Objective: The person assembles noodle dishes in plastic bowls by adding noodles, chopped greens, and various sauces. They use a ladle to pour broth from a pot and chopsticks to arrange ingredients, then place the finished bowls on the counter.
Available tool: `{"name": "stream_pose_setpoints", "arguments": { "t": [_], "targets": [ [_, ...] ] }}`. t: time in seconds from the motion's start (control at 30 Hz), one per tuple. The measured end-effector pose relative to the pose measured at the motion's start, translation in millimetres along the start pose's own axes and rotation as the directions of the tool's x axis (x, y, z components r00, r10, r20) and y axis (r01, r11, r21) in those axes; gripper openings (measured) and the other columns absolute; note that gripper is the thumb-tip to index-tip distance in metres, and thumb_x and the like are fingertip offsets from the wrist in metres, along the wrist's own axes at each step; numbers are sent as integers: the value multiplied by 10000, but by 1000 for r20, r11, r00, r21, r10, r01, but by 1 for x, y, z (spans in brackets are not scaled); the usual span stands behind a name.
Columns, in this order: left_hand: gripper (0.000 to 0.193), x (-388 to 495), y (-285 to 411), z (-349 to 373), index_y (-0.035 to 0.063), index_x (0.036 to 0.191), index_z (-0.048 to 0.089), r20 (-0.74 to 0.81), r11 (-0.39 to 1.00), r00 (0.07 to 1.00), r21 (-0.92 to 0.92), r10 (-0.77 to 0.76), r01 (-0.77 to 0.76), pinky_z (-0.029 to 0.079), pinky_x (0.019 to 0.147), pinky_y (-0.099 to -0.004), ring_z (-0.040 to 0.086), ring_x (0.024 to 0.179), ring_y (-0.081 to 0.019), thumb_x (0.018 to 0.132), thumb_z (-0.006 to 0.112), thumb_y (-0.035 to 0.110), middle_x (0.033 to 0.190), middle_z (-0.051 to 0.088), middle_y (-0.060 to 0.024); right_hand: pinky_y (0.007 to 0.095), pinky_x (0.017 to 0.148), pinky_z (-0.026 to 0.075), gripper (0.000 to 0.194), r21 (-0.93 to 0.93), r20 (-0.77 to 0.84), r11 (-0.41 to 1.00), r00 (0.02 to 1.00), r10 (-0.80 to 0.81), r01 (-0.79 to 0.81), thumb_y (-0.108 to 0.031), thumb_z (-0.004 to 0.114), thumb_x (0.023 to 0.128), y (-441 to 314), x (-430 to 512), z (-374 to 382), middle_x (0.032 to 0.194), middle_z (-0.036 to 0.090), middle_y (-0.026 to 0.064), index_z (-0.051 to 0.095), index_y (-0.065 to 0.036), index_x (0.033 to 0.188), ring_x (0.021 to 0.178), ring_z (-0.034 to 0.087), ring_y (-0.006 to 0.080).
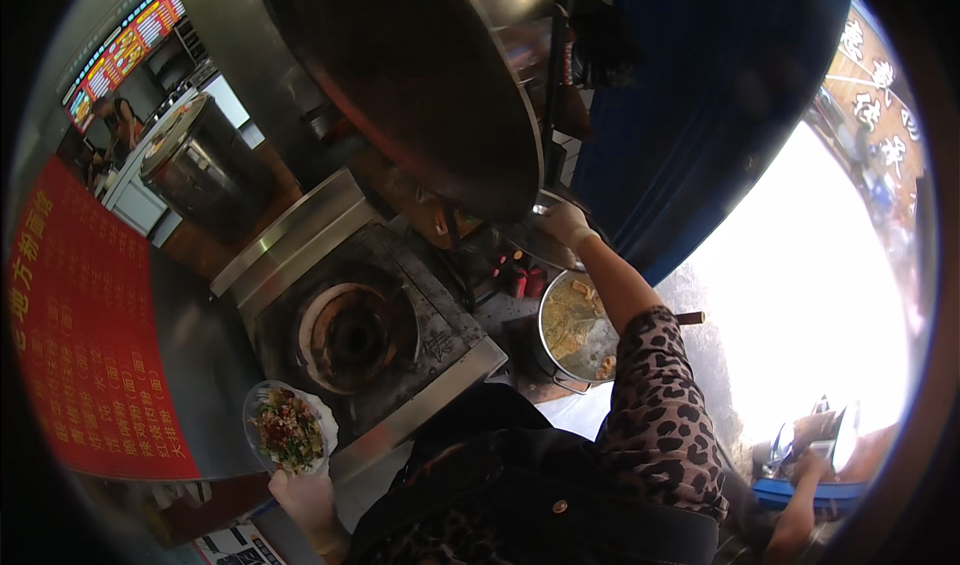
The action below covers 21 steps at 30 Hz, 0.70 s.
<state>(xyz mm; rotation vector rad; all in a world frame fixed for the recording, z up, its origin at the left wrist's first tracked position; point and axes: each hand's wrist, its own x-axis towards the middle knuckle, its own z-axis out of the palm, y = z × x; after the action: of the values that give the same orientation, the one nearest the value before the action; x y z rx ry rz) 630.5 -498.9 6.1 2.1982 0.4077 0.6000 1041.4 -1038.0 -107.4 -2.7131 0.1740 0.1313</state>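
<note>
My left hand (298, 494) holds the rim of a clear plastic bowl (259, 456) filled with chopped vegetables and other toppings (287, 428). My right hand (564, 223) reaches up and grips the edge of a round metal lid (544, 246), just below a large dark wok (427, 92) that stands tilted on its side. Beneath my right forearm sits a metal pot (541, 325) of bubbling broth, with brown pieces floating in it (583, 289). The pot is partly hidden by my sleeve.
A wok burner (360, 332) with a metal rim lies in front of me. Left are a red menu board (90, 325) and a large steel pot (217, 163); a person (124, 126) stands behind. Another person's hand (814, 464) is at lower right near a blue tub (810, 494). A blue curtain (675, 114) hangs right.
</note>
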Motion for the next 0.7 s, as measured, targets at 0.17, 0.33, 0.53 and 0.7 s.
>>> {"name": "stream_pose_setpoints", "arguments": {
  "t": [0.17,0.33,0.53,0.7],
  "targets": [
    [445,3,7,33,-93,1341,453,128,743,987,-651,-93,155,506,1023,-423,570,1201,-276,942,618,16,1391,532,-184,416,926,555,474,179,-125,971,975,182,-159,-435,754,801,-32,56,-3,1070,742,224,775,-10,1009,1037,717,359],
    [480,-15,38,47,-74,1361,452,103,956,995,-292,13,18,480,1063,-448,544,1252,-306,941,624,81,1430,507,-196,434,937,556,357,276,-113,948,974,195,-157,-290,731,817,-60,66,-9,1106,732,221,774,-31,1059,1065,703,376],
    [503,-6,71,60,-62,1393,438,282,510,941,-791,-189,339,456,1088,-461,520,1286,-316,950,586,126,1450,492,-198,438,914,573,280,294,-88,942,977,195,-162,-217,687,867,-87,100,-1,1169,723,193,776,-64,1085,1118,688,362],
    [525,3,89,70,-52,1419,426,373,320,910,-852,-181,414,435,1109,-472,500,1315,-324,957,555,163,1466,480,-199,436,912,581,269,316,-106,942,982,155,-114,-217,691,863,-88,104,12,1129,732,197,778,-65,1066,1080,705,353]
  ]
}}
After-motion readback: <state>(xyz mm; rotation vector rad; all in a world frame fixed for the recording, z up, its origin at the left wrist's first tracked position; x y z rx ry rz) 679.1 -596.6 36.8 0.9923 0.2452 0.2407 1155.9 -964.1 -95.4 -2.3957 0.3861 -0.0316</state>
